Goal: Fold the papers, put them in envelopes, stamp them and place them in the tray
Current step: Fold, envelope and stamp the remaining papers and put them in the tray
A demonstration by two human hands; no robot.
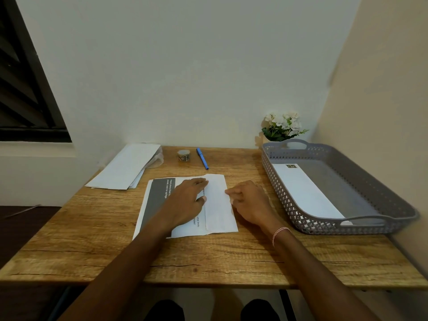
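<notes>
A printed paper [157,195] with a dark grey band lies in the middle of the wooden table, its right third folded over as a white flap [218,205]. My left hand [187,200] lies flat on the paper with straight fingers pressing along the flap's edge. My right hand [249,201] rests at the folded right edge, fingers curled against the crease. A stack of white envelopes [126,167] lies at the back left. A roll of stamps [184,155] stands at the back centre. A grey perforated tray [375,188] at the right holds one stamped envelope [305,191].
A blue pen [202,158] lies beside the stamp roll. A small pot of white flowers [283,126] stands behind the tray in the corner. Walls close the table at the back and right. A dark window sits at the upper left.
</notes>
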